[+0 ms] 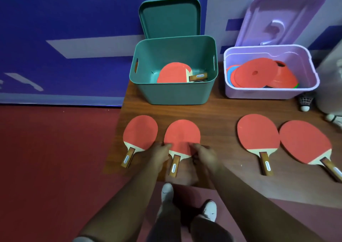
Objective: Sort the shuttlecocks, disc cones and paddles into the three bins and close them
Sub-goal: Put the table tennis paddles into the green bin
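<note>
Several red paddles lie flat on the wooden table. My left hand and my right hand rest on either side of the second paddle from the left, fingers touching its lower blade edges. Another paddle lies to its left, and two more lie to the right. The green bin at the back holds a paddle. The purple bin holds disc cones. A shuttlecock stands at the right edge.
The green lid and the purple lid lean upright against the blue wall behind their bins. A pale container is partly cut off at the right edge, with another shuttlecock beside it. My shoes show below the table's front edge.
</note>
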`<state>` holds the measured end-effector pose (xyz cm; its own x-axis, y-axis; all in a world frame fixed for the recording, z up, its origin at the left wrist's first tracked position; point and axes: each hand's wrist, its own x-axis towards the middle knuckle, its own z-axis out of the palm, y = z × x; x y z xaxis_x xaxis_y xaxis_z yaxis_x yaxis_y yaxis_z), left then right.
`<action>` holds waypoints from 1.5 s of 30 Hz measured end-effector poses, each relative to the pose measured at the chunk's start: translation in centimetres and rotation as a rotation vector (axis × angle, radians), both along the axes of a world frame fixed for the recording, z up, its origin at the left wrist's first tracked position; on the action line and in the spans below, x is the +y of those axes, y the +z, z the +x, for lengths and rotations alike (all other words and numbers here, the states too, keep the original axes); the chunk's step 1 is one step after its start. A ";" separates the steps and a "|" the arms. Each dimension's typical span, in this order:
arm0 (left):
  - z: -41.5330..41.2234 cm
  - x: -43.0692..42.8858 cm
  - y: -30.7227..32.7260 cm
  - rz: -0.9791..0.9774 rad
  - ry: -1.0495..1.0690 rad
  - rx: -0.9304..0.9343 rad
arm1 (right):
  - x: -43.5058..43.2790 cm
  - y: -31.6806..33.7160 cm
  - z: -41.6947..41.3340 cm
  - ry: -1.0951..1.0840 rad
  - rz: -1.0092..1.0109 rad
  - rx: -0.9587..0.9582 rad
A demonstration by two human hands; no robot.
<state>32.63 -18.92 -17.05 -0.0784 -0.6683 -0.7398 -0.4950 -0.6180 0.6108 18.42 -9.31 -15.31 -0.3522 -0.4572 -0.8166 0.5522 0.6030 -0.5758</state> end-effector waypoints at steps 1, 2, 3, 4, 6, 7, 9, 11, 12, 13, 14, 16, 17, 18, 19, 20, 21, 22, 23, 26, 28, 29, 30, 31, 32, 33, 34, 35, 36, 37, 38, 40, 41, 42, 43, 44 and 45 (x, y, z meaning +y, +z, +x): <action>0.0 0.1 -0.2 -0.028 0.001 0.000 | -0.3 -0.2 0.2 -0.028 -0.005 0.008; 0.1 0.1 -0.5 -0.065 -0.004 0.001 | -0.6 -0.3 0.4 -0.048 -0.016 0.022; 0.2 0.1 -0.5 -0.087 0.004 0.026 | -0.8 -0.1 0.5 -0.069 -0.031 0.032; 0.5 -0.1 -0.3 -0.083 0.023 0.071 | -1.2 0.3 0.7 -0.092 -0.055 0.032; 1.6 -1.2 0.7 -0.073 0.036 0.152 | -2.1 1.4 1.2 -0.108 -0.126 0.026; 2.4 -2.0 1.5 -0.086 0.022 0.182 | -2.6 2.0 1.7 -0.092 -0.156 0.026; 4.2 -3.9 3.6 -0.117 0.005 0.252 | -3.8 2.9 3.1 -0.021 -0.189 0.053; 6.5 -6.1 5.6 -0.161 0.016 0.253 | -5.5 3.6 5.4 0.064 -0.185 0.112; 7.7 -7.2 6.2 -0.189 0.010 0.220 | -6.4 3.8 6.7 0.106 -0.165 0.146; 8.7 -8.4 6.4 -0.223 -0.022 0.173 | -7.2 3.7 7.9 0.143 -0.131 0.179; 9.8 -9.8 6.3 -0.258 -0.088 0.109 | -8.2 3.4 9.1 0.171 -0.095 0.209; 11.6 -12.3 5.6 -0.299 -0.247 -0.029 | -9.9 2.5 11.1 0.216 -0.040 0.268; 12.3 -13.5 4.9 -0.309 -0.314 -0.093 | -10.8 1.9 12.0 0.253 -0.015 0.327; 12.6 -14.2 4.3 -0.317 -0.377 -0.155 | -11.2 1.6 12.4 0.302 0.023 0.381; 12.7 -14.7 3.6 -0.332 -0.430 -0.208 | -11.6 1.2 12.8 0.344 0.054 0.415; 12.7 -15.3 2.9 -0.340 -0.466 -0.254 | -12.2 0.7 13.2 0.369 0.080 0.421; 12.9 -15.8 1.9 -0.350 -0.499 -0.297 | -12.7 0.1 13.7 0.383 0.101 0.403; 12.9 -16.0 1.1 -0.365 -0.530 -0.342 | -13.1 -0.4 14.3 0.397 0.122 0.387; 12.8 -16.1 0.5 -0.379 -0.560 -0.381 | -13.4 -0.9 14.8 0.430 0.137 0.379; 12.1 -16.5 0.2 -0.401 -0.549 -0.416 | -13.8 -1.8 15.5 0.464 0.201 0.368; 11.9 -17.0 -0.1 -0.334 -0.493 -0.391 | -14.0 -2.2 15.4 0.340 0.167 0.271; 11.9 -17.3 -0.2 -0.273 -0.476 -0.363 | -14.0 -2.7 15.3 0.239 0.153 0.211; 12.0 -17.5 -0.5 -0.198 -0.455 -0.313 | -13.8 -3.1 15.1 0.154 0.136 0.150; 12.1 -17.6 -0.6 -0.117 -0.419 -0.239 | -13.5 -3.5 15.0 0.104 0.117 0.119; 12.2 -17.7 -0.9 -0.048 -0.359 -0.146 | -13.2 -3.6 14.8 0.072 0.106 0.106; 12.4 -17.7 -0.8 0.002 -0.294 -0.057 | -13.0 -3.2 14.7 0.043 0.092 0.103; 12.4 -17.7 -0.5 0.033 -0.234 0.016 | -12.7 -2.3 14.6 0.017 0.070 0.101; 12.3 -17.7 0.2 0.057 -0.204 0.074 | -12.5 -1.5 14.5 -0.017 0.033 0.092; 11.9 -17.7 1.1 0.061 -0.199 0.137 | -12.3 -0.6 14.1 -0.032 -0.011 0.090; 11.5 -17.8 2.3 0.052 -0.200 0.190 | -12.0 0.1 13.6 -0.034 -0.049 0.109; 11.2 -17.8 3.3 0.047 -0.187 0.247 | -11.8 1.3 13.0 -0.011 -0.081 0.144; 10.6 -17.9 5.9 0.038 -0.155 0.348 | -11.6 3.6 11.8 0.035 -0.138 0.196; 10.3 -17.8 7.3 0.029 -0.150 0.392 | -11.6 4.9 11.3 0.059 -0.158 0.215; 10.0 -17.7 8.5 0.015 -0.140 0.433 | -11.7 6.1 10.8 0.082 -0.166 0.233; 9.9 -17.6 9.5 0.007 -0.126 0.477 | -12.0 7.0 10.4 0.094 -0.167 0.249; 9.7 -17.4 10.6 0.005 -0.097 0.532 | -12.3 8.2 10.0 0.098 -0.171 0.280; 9.6 -17.3 11.5 0.010 -0.058 0.582 | -12.5 9.5 9.6 0.115 -0.173 0.331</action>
